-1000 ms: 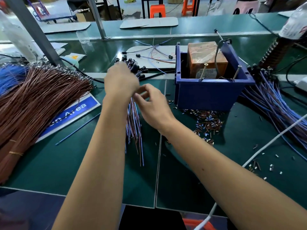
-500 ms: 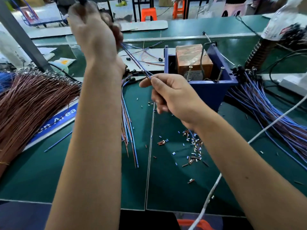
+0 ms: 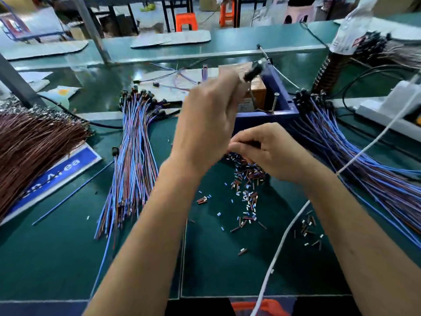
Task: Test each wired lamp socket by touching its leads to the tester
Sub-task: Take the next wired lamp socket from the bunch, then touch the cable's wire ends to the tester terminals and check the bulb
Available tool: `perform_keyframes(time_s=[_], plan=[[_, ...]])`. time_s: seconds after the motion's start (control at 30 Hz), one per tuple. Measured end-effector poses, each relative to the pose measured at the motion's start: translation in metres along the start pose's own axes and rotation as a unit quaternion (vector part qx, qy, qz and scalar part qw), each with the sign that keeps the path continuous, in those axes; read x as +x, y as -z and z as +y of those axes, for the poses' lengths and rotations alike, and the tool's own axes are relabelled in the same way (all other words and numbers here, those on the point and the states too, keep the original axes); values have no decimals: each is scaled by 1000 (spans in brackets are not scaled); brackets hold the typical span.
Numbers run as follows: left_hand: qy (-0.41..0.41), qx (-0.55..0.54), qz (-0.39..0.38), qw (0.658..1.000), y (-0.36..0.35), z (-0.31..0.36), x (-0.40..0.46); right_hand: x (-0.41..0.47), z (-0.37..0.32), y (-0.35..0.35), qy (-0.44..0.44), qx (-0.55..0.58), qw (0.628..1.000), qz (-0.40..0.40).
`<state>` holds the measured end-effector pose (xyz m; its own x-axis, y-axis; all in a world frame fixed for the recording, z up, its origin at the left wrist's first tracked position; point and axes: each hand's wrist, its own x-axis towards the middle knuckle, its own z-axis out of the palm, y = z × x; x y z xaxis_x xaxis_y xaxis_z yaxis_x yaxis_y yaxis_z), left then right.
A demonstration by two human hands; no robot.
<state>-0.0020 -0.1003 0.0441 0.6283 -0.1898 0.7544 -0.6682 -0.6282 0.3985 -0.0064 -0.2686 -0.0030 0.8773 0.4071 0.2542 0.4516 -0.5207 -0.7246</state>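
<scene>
My left hand (image 3: 205,119) is raised over the bench and grips a black lamp socket (image 3: 254,71), which sticks out above the blue tester box (image 3: 280,94). My right hand (image 3: 268,149) sits lower, just in front of the box, fingers curled and pinching the socket's thin leads, mostly hidden by the hand. Two upright screws (image 3: 275,102) stand inside the box beside a brown block. A bundle of wired sockets (image 3: 134,144) with blue and red leads lies to the left. A second bundle (image 3: 346,156) fans out to the right.
Cut bits of wire insulation (image 3: 247,185) litter the green mat. A thick sheaf of brown wires (image 3: 32,144) lies far left over a blue sign (image 3: 57,176). A white cable (image 3: 287,236) crosses the right side. A white device (image 3: 391,106) sits at right.
My left hand has dropped from high on the left and moved right over the tester box. My right hand has gone down to the front of the box. The view has shifted.
</scene>
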Motion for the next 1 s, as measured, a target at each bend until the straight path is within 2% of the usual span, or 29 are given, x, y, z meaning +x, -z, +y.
perform_keyframes(time_s=[0.03, 0.07, 0.23, 0.37, 0.5, 0.6, 0.73, 0.8, 1.0], plan=[[-20, 9, -60, 998, -13, 10, -14, -1, 1, 0, 4, -4, 1000, 13], [-4, 42, -80, 996, -26, 15, -19, -2, 3, 1, 3, -11, 1000, 28], [-24, 101, -82, 991, -42, 9, -43, -10, 17, 6, -3, 26, 998, 57], [-6, 100, -79, 992, -47, 1, -43, -13, 27, 4, -1, 71, 996, 56], [10, 51, -111, 992, -54, -5, -52, -18, 36, 2, -21, 116, 992, 42], [11, 41, -72, 997, -56, -5, -56, -22, 37, -1, -4, 131, 989, 75], [52, 82, -16, 995, -50, -13, -57, -23, 39, 2, -29, 213, 964, 154], [67, 95, -16, 993, -48, -18, -58, -23, 42, 3, -47, 231, 955, 181], [75, 93, -32, 992, -51, -20, -59, -22, 47, -4, -59, 267, 942, 195]])
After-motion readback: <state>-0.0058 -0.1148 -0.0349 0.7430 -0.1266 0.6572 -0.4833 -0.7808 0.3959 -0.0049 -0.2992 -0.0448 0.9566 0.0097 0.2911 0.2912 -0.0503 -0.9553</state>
